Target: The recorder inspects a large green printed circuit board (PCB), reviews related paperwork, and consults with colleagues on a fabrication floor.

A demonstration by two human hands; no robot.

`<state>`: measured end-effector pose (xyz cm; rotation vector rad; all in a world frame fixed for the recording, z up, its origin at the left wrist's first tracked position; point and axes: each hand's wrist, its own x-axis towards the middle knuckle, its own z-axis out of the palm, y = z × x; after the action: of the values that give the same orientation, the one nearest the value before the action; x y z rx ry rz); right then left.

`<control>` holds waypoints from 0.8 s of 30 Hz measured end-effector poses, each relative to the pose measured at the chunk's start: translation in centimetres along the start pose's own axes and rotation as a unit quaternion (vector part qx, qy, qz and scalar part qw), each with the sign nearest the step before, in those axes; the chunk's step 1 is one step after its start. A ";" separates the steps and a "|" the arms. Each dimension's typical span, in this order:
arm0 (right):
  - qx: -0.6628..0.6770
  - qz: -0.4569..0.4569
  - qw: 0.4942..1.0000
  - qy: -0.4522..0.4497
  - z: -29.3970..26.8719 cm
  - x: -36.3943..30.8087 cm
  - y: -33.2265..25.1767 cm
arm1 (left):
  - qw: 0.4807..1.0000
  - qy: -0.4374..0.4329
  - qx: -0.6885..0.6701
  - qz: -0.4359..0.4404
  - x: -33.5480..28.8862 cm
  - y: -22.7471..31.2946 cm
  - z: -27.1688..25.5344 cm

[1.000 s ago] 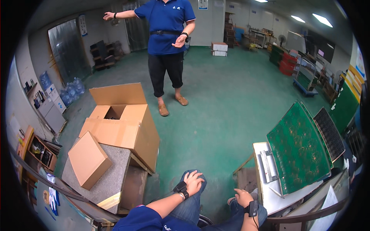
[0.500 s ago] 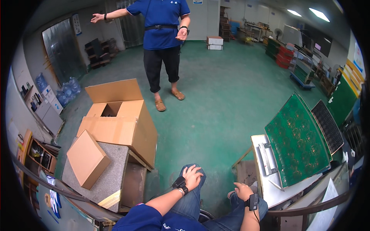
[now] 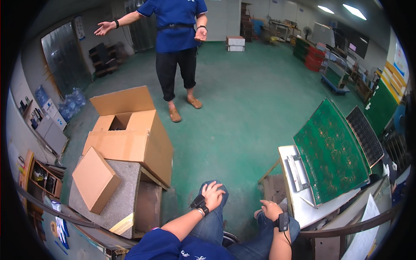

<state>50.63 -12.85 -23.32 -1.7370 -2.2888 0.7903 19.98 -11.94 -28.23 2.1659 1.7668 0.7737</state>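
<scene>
My left hand (image 3: 213, 196) lies on my left knee, fingers spread and holding nothing. A black device and a band sit on that wrist. Over my right knee rests my right hand (image 3: 271, 210), its index finger stretched out and the others partly hidden; nothing shows in it. Another black device (image 3: 282, 222) with a cable is strapped to the right wrist. Left of my hands, a closed flat cardboard box (image 3: 96, 180) lies on a grey-topped stand (image 3: 129, 171). Behind it is a larger carton (image 3: 117, 145) with a raised flap and a gap in its top.
A person (image 3: 177, 39) in a blue shirt stands ahead, arms apart and palms showing. At right, a green patterned board (image 3: 331, 156) leans above a white table (image 3: 288, 151), with a dark panel (image 3: 366, 136) behind. Farther off is a blue cart (image 3: 336, 86).
The view has shifted slightly, so the surroundings sit a little further left and higher. The standing person's outstretched hand has lowered. My hands stay on my knees.
</scene>
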 end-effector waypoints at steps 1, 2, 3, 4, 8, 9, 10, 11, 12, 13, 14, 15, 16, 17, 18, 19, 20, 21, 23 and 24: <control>0.002 0.006 1.000 -0.004 -0.2 -0.1 -0.4 | 1.000 0.009 0.018 0.004 0.1 -0.4 0.1; 0.003 0.001 1.000 -0.001 0.2 0.0 0.0 | 0.999 0.011 0.031 0.012 -0.1 -0.3 0.2; -0.004 -0.001 1.000 -0.005 0.3 0.2 0.0 | 0.999 -0.017 0.042 0.016 0.0 -0.2 -0.2; -0.007 0.000 1.000 -0.009 0.1 0.3 -0.5 | 0.997 -0.045 0.054 0.021 0.6 -0.4 -0.9; -0.130 0.050 0.990 -0.020 -0.8 0.2 -2.1 | 0.994 -0.110 -0.007 -0.029 4.6 1.2 -6.3; -0.171 0.051 0.984 -0.010 -0.9 0.3 -1.6 | 0.999 -0.052 0.007 -0.006 5.5 1.6 -7.3; -0.208 0.039 0.977 0.017 -1.2 0.5 -1.4 | 1.000 0.007 0.021 0.017 6.2 1.8 -8.3; -0.226 0.032 0.972 0.051 -1.5 0.8 -1.3 | 0.999 0.024 0.024 0.013 6.8 1.7 -9.2; -0.247 0.026 0.965 0.086 -2.1 1.1 -1.8 | 0.999 0.039 0.026 0.009 7.2 1.4 -10.1; -0.247 0.020 0.963 0.107 -2.9 1.3 -2.3 | 0.999 0.050 0.018 -0.003 7.5 1.5 -11.2; -0.273 0.018 0.955 0.118 -3.8 1.5 -2.7 | 0.998 0.060 0.009 -0.013 7.7 1.8 -12.2; -0.283 0.006 0.947 0.151 -4.5 1.6 -2.5 | 0.998 0.062 0.011 -0.009 7.8 1.9 -12.8; -0.279 0.002 0.948 0.154 -5.1 1.8 -3.0 | 0.997 0.071 0.018 -0.010 7.9 1.8 -13.5; -0.274 -0.007 0.946 0.176 -5.6 1.8 -3.0 | 0.998 0.065 0.008 -0.015 8.0 2.0 -13.9; -0.299 -0.006 0.935 0.192 -5.9 2.0 -2.8 | 0.998 0.059 -0.002 -0.019 8.1 2.2 -14.1; -0.307 -0.012 0.930 0.200 -6.1 2.2 -2.8 | 0.998 0.060 -0.003 -0.017 8.0 2.1 -14.2; -0.315 -0.018 0.925 0.209 -6.4 2.3 -3.0 | 0.998 0.056 -0.007 -0.010 7.8 2.3 -14.2; -0.317 -0.010 0.925 0.211 -6.8 2.3 -3.2 | 0.999 0.047 -0.020 -0.013 7.7 2.4 -14.2; -0.293 0.045 0.947 0.123 -7.9 2.1 -4.2 | 0.998 0.036 -0.042 0.009 7.3 3.2 -14.4; -0.293 0.053 0.946 0.125 -7.8 1.9 -4.1 | 0.998 0.033 -0.045 0.016 7.0 3.7 -14.7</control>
<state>49.96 -9.44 -15.07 -2.0478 -2.4113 -0.1344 16.11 -8.17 -12.43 2.1371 1.6968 0.9237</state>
